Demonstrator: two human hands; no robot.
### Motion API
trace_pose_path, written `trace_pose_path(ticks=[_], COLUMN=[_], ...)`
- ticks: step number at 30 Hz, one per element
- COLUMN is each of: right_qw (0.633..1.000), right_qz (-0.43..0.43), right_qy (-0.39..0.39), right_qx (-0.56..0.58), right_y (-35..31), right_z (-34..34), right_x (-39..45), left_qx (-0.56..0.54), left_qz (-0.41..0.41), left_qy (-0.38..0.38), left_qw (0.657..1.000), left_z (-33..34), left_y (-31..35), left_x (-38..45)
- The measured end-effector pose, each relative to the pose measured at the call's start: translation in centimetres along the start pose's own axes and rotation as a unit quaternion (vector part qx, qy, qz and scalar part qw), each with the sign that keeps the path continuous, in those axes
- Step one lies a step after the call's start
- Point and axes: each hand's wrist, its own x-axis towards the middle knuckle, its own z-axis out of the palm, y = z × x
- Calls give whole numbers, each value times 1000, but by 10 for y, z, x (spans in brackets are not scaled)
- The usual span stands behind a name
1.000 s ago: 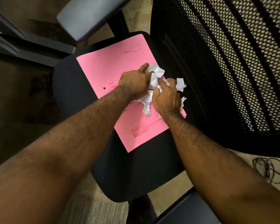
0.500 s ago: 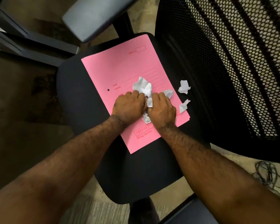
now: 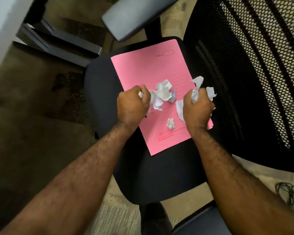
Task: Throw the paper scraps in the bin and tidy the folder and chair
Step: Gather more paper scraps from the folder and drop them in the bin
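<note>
**Both fists full, a few scraps left on the folder**

Separated now, the two hands that were pressed together at the middle of the folder half a second ago sit apart at mid-frame, each carrying its own share of paper. Left hand (image 3: 132,106) has its grip curled tight round a wad, with white edges poking out at the knuckles. Right hand (image 3: 198,107) is likewise clenched on scraps, and a crumpled strip (image 3: 197,85) sticks up above the fist.

Between the fists, loose paper scraps (image 3: 163,94) lie on the pink folder (image 3: 143,68), and one small ball (image 3: 171,123) sits lower down, near the printed block. The folder lies askew on the dark seat of the chair (image 3: 159,175), whose mesh back (image 3: 253,82) fills the right of the frame. No bin is in view.

To do this step well, I judge it best to sweep the leftovers toward one fist instead of picking them singly, since both hands are nearly full and light pieces could slip out on the way to the bin. Keeping the fists over the folder while gathering would catch any drops.

Writing on the folder: "File No" beside an empty box at the upper corner, and at the lower end a boxed word that looks like "DELUXE" above "Filing System"; both are blurred, so I am not sure of either.
</note>
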Motion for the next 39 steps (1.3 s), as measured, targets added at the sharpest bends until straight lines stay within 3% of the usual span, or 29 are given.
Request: trace_pose_path(ticks=[3,8,12,17,22,26,32,39], right_qw=[999,993,989,966,915,872,791,670], right_qz=[11,7,-6,-103,-151,-251,-327,-412], right_qy=[-5,-50,-101,-211,-359,-409,-507,-614], right_qx=[42,103,108,106,103,97,99,69], right_y=[-26,-69,-92,-125,-145,-157,-155,-125], right_z=[-7,-6,5,9,13,11,8,18], right_x=[-11,-51,-96,-174,-273,-368,-525,-698], left_qx=[-76,-238,-269,-262,-263,-255,-241,-209], left_qz=[-88,-223,-254,-314,-394,-451,-525,-588], left_qy=[-18,-34,-18,52,119,198,327,445], left_qw=[993,945,929,911,873,832,748,642], left_z=[-22,-60,-103,-162,-224,-271,-318,-330], left_y=[-3,-8,-25,-70,-127,-174,-245,-332], left_x=[-3,-18,-44,-110,-215,-314,-477,-636])
